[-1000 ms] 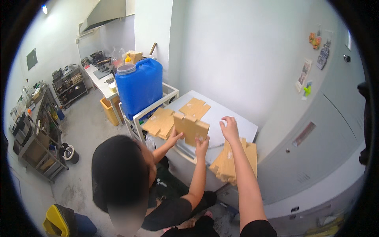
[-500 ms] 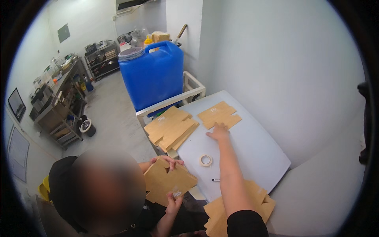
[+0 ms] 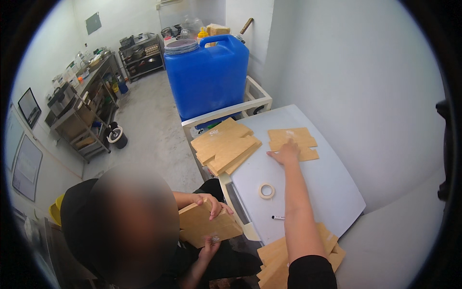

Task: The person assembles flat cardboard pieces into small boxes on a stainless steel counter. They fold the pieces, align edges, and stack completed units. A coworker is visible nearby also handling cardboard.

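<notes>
My right hand (image 3: 288, 152) lies palm down on a flat folded brown cardboard box (image 3: 303, 137) at the far end of the white tabletop (image 3: 332, 183). Its thumb stretches out to the left and the fingers lie flat; nothing is gripped. Left of it is a pile of similar flat boxes (image 3: 224, 144) at the table edge. Under my forearm, more flat boxes (image 3: 269, 269) lie at the near end, partly covered by my sleeve. My left hand is out of view.
A co-worker (image 3: 120, 231) on the left holds a flat brown box (image 3: 209, 224) in both hands. A tape roll (image 3: 266, 191) and a black-and-white marker (image 3: 278, 217) lie left of my forearm. A large blue jug (image 3: 209, 77) on a white-framed cart (image 3: 226, 113) stands beyond.
The view has shifted, so the scene sits further right. My right hand has slid further onto the far box, which looks turned. The co-worker's box has tilted in their hands.
</notes>
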Tool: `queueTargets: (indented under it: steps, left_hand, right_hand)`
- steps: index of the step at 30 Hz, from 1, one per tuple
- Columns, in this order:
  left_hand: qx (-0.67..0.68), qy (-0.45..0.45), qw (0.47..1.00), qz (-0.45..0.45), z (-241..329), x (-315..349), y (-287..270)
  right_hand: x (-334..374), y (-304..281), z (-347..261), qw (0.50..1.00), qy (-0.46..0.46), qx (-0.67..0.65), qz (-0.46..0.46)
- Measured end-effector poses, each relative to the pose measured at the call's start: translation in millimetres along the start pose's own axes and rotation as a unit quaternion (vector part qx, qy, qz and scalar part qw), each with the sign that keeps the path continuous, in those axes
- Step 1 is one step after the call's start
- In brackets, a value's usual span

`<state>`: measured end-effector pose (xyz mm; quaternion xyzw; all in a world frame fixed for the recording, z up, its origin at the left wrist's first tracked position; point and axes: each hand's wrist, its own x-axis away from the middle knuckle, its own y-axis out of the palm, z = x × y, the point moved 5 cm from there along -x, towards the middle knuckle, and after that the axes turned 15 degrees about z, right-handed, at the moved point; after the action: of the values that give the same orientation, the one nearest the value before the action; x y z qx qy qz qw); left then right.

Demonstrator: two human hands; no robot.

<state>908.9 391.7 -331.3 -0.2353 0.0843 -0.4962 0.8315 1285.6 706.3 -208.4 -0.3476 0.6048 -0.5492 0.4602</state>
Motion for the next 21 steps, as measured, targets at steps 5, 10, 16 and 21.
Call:
queueTargets:
  steps: [5,10,16,21]
  left_hand:
    - [-0.004,0.002,1.0,0.029,-4,1,-12]
    - [-0.005,0.003,0.999,0.054,-8,7,-25]
    - [-0.009,0.007,0.994,0.104,-31,21,-60]
    - [-0.071,0.044,0.947,0.31,-15,76,-246]
  right_hand:
    - [-8,9,-8,0.998,0.05,-0.035,0.029]
    - [-20,34,-13,0.997,-0.046,-0.04,0.051]
    - [-29,15,11,0.991,-0.089,-0.056,0.082]
    - [-13,-152,12,0.894,0.049,-0.276,0.349]
